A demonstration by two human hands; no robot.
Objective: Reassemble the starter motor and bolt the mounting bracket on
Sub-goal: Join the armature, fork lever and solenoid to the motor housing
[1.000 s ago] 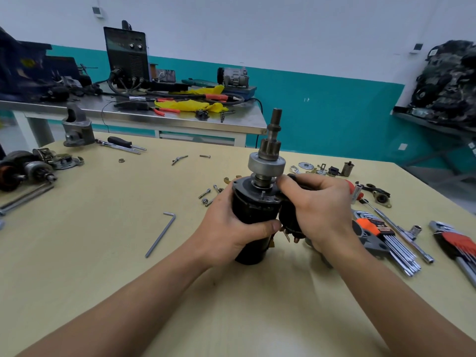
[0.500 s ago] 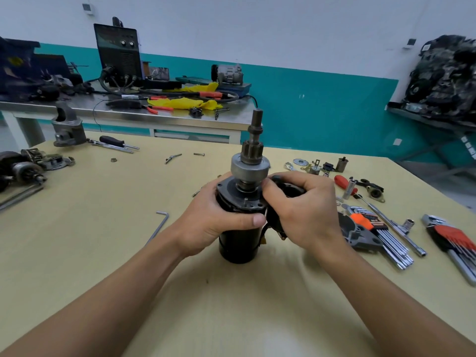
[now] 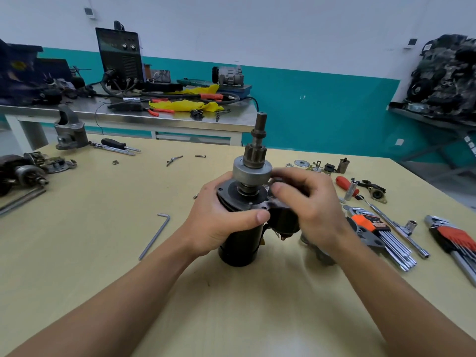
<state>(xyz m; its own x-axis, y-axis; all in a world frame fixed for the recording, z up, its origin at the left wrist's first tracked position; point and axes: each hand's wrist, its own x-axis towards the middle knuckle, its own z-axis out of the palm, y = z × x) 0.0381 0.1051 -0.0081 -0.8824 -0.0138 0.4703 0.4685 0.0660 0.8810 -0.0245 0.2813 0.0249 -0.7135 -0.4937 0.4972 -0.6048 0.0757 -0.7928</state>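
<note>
1. Our left hand [image 3: 219, 222] wraps the starter motor [image 3: 239, 251], which stands upright on the table [image 3: 103, 240].
2. Our right hand [image 3: 316, 210] curls round the solenoid [image 3: 283, 220] against the motor's side; we seem to be seating it.
3. Next we need its holes aligned before bolting.

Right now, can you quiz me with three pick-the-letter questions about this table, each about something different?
1. Where is the lone bent hex key?
A) in a hand
B) on the table, left of the starter motor
C) on top of the motor

2. What colour is the cloth at the back?
A) blue
B) white
C) yellow

3. How is the motor standing?
A) upright, shaft up
B) on its side
C) shaft down

Answers:
1 B: it lies flat on the tabletop, untouched.
2 C: it is bright yellow.
3 A: its gear end points up while the left hand grips its body.
</note>
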